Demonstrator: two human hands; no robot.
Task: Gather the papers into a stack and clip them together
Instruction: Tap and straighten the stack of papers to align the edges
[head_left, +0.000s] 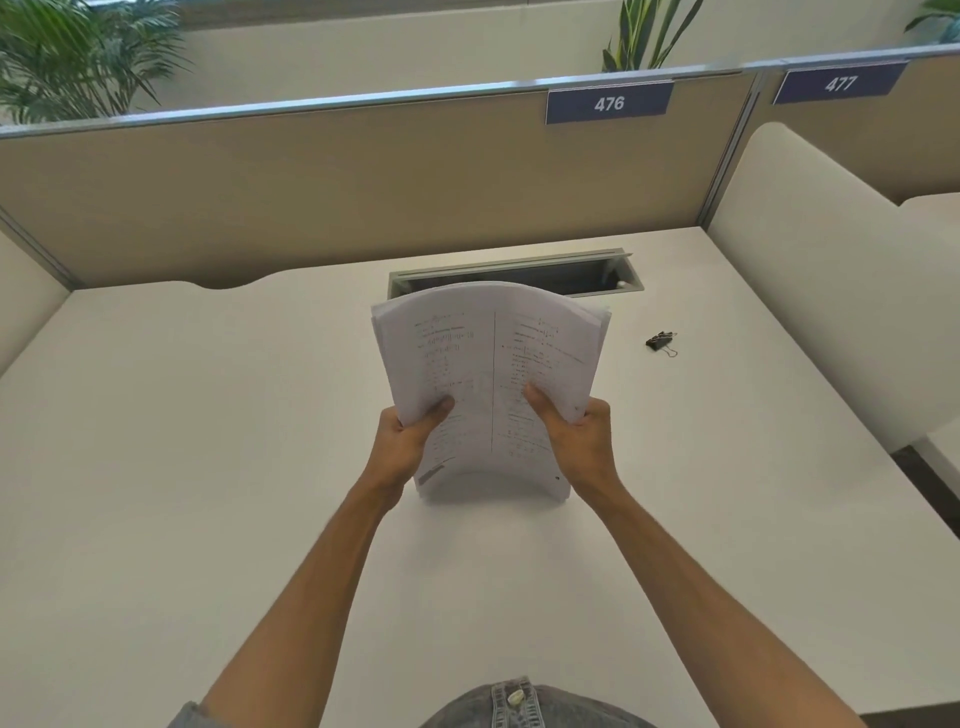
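A white desk (208, 415) fills my cubicle, walled by a tan partition (311, 197). My left hand (402, 439) and right hand (582, 441) each close their grip on a side of the papers (488, 374), thumbs on top, the stack upright with its bottom edge on the desk. A binder clip (661, 341) lies apart to the right. Behind the papers, an open cable tray (519, 275) is sunk in the desk; its contents are unclear.

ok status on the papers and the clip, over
Left hand and right hand both gripping paper stack, stood on edge on desk. Binder clip lying untouched to the right. Nothing in the way.
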